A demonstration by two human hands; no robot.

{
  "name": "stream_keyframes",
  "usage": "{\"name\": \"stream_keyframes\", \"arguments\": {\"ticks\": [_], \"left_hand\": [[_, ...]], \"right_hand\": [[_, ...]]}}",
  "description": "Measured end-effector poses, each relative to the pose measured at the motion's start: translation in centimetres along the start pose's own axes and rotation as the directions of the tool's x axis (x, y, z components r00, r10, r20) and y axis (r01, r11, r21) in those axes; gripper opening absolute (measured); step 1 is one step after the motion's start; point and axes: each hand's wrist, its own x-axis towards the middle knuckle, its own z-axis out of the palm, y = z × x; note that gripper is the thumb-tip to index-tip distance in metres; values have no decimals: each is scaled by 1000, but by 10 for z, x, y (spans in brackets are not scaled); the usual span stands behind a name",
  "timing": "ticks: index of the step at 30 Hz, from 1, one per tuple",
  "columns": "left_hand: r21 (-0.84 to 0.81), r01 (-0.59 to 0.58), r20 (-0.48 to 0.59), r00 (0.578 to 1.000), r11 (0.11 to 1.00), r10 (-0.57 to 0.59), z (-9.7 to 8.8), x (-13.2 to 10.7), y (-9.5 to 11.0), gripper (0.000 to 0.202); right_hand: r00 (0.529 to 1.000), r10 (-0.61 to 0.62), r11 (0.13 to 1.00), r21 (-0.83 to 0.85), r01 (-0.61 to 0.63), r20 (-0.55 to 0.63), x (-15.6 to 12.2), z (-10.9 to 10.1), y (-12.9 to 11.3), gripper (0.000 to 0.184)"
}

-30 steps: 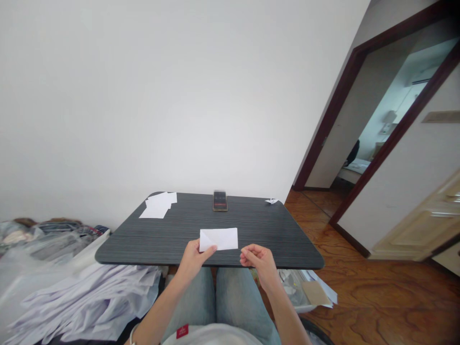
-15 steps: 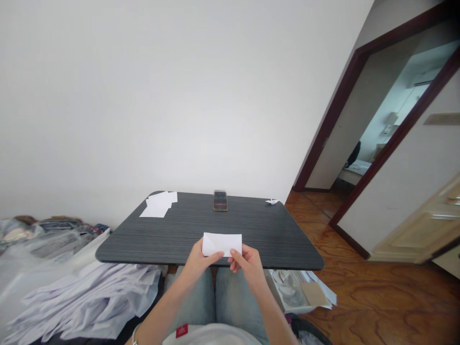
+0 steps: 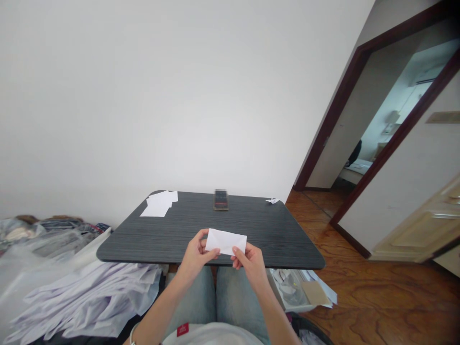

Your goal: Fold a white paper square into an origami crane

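Between my two hands is a folded sheet of white paper [image 3: 226, 241], a wide rectangle with faint crease lines, tilted slightly down to the right. My left hand [image 3: 197, 254] pinches its left end, thumb on the lower edge and fingers behind. On the right end, my right hand [image 3: 248, 261] grips it the same way, thumb in front. Both hands are over the near edge of the dark table [image 3: 172, 239]. At the far right corner lies a small folded paper shape, seemingly a paper crane [image 3: 272, 201]. Several loose white sheets [image 3: 157, 207] overlap at the far left.
A phone-like device [image 3: 220, 199] stands at the table's back edge by the white wall. Piled white cloth [image 3: 89, 297] lies to the left, below table height. A white box [image 3: 300, 306] of small items is low at the right, on the wooden floor side.
My hands have raised the folded paper slightly and shifted it right. It now slopes down to the right instead of lying nearly level. My left fingers have spread a little behind it.
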Motion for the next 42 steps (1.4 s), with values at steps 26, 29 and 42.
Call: {"name": "stream_keyframes", "arguments": {"ticks": [26,29,42], "left_hand": [[2,-71,-99,993,997,71,-20,-3,0,26],[16,-50,-30,998,999,50,-18,-3,0,27],[127,-51,-46,997,991,57,-23,2,-7,25]], "right_hand": [[1000,27,999,33,-28,12,1,-2,5,30],[999,35,999,31,-36,13,2,0,6,30],[977,-182,983,-60,176,-108,6,-3,7,45]]}}
